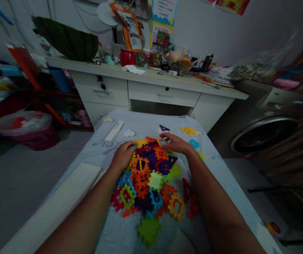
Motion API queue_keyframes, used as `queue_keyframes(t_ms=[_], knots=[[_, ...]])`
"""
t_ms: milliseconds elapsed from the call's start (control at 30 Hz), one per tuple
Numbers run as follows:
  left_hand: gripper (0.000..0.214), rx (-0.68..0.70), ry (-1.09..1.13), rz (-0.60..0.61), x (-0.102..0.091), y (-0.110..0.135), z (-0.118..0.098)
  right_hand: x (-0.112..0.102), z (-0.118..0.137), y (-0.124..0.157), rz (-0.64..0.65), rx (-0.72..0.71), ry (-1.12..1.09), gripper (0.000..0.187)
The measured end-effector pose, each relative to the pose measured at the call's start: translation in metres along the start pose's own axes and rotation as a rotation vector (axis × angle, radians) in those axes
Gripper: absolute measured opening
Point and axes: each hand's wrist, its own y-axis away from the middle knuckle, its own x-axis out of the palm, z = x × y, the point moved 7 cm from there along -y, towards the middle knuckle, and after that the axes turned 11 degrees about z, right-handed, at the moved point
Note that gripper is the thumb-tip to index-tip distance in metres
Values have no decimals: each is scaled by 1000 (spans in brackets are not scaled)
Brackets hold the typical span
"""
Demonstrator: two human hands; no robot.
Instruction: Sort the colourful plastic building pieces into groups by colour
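A heap of coloured plastic interlocking building tiles lies on the cloth-covered table. My left hand is at the heap's far left edge, its fingers closed on a yellow tile. At the far right side, my right hand is open, thumb and fingers apart, beside an orange window tile. Purple tiles lie in the middle of the heap. Nearer to me are a pale green tile, an orange frame tile and a green tile lying apart.
Beyond the heap are a white power strip, a purple tile, yellow tiles and a blue tile. A white drawer desk holding a watermelon piece stands behind. A washing machine stands right, a pink bin left.
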Motion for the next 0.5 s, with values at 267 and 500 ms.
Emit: queue_keyframes(t_ms=[267, 500], knots=[[38, 4, -15, -2, 0, 0, 0, 12, -7, -13, -50, -73, 19, 51], [38, 13, -14, 1, 0, 0, -2, -42, -33, 9, -423, 2, -86, 41]])
